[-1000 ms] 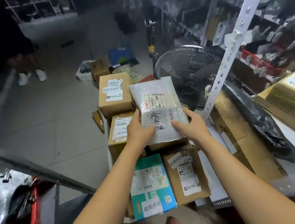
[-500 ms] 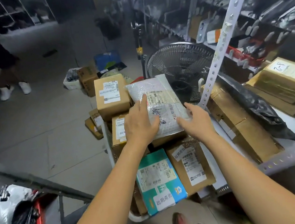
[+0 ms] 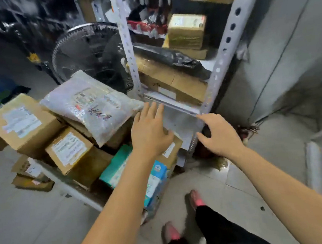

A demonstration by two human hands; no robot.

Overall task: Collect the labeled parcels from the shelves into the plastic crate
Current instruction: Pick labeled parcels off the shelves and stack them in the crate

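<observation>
Two hands in view, both empty. Your left hand [image 3: 150, 132] hovers over the near right side of the parcel pile, fingers straight and spread. Your right hand [image 3: 219, 135] hangs by the near corner of the shelf [image 3: 176, 105], fingers loosely spread. Bubble-wrap parcel [image 3: 92, 107] lies tilted, label up, on top of the cardboard boxes [image 3: 24, 125], just left of your left fingertips. Teal box [image 3: 115, 167] sits under your left wrist. Black bag [image 3: 171, 59] lies on the shelf; fan [image 3: 88, 52] stands beyond the pile.

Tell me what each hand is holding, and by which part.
Nothing. The left hand and the right hand are both open and empty; the mailer lies on the boxes.
</observation>
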